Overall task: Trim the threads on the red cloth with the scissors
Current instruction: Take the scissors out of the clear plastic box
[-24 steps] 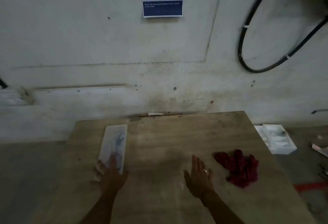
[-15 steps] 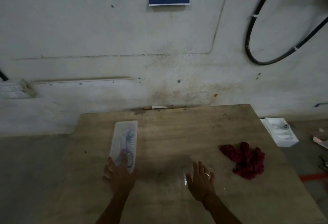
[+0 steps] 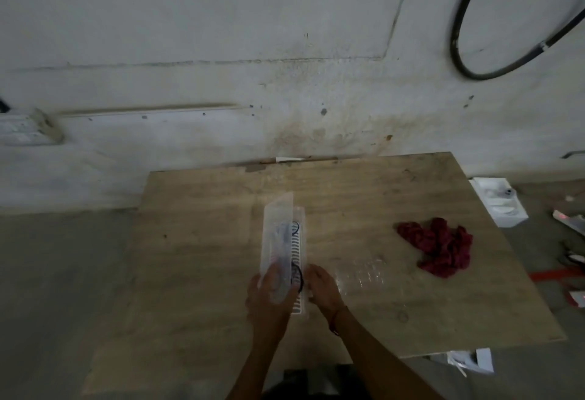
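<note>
While red cloth (image 3: 438,246) lay apart on table (image 3: 348,194), I saw left hand (image 3: 269,293), right hand (image 3: 323,289) gripping clear scissors package (image 3: 284,241).

Worn wooden tabletop (image 3: 205,241), stained, far edge against the wall. Crumpled red cloth (image 3: 438,246) lies flat on its right part. Long clear plastic package (image 3: 283,241) sits near the middle, well apart from it; can't tell if it rests on the wood.

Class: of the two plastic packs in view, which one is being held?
The clear pack, gripped by left hand and right hand; the white pack lies untouched beside the table.
</note>
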A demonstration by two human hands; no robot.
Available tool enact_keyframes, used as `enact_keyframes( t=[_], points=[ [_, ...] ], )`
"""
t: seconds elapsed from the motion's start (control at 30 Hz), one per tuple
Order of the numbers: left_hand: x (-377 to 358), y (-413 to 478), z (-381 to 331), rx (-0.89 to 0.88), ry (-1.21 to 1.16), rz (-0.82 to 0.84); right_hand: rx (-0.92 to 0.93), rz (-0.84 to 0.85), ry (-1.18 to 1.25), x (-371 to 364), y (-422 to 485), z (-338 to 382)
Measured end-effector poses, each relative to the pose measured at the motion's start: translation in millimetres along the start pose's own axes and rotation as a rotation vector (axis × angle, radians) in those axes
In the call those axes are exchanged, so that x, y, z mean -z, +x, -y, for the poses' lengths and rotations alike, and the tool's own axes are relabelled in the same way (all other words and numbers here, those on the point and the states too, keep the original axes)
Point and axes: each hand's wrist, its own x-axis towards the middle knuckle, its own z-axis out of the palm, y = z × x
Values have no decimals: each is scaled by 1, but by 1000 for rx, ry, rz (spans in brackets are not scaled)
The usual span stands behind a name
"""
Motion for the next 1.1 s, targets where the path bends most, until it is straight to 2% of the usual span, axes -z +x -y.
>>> enact_keyframes(
  t=[0.1, 0.2, 0.3, 0.4, 0.53, 0.63, 0.73, 0.8, 0.9, 1.0, 1.1],
  points=[
    [27, 9, 12, 55, -317, 23, 37, -63, -167, 0, 0, 1],
    [49, 16, 17, 123, -424, -49, 188, -117, -386, -6, -4, 5],
    [69, 20, 25, 160, -487, -126, 309, -142, -811, -19, 2, 11],
    [78, 22, 29, 153, -467, -123, 134, -77, -1029, -34, 17, 23],
    [83, 19, 29, 97, -399, -142, 21, -48, -1058, -42, 29, 33],
    [83, 15, 32, 90, -364, -151, 54, -116, -980, -43, 27, 34],
    [79, 11, 27, 68, -331, -163, 81, -186, -802, -41, 25, 34],
    [74, 11, 22, 40, -278, -188, 93, -220, -605, -34, 20, 36],
    [61, 9, 19, 0, -181, -218, 42, -272, -142, -19, 7, 37],
    [44, 5, 13, -14, -67, -175, 0, -310, 230, 5, -3, 28],
    [20, -2, 4, 7, 99, -114, -90, -333, 458, 37, -18, 16]
  ],
)
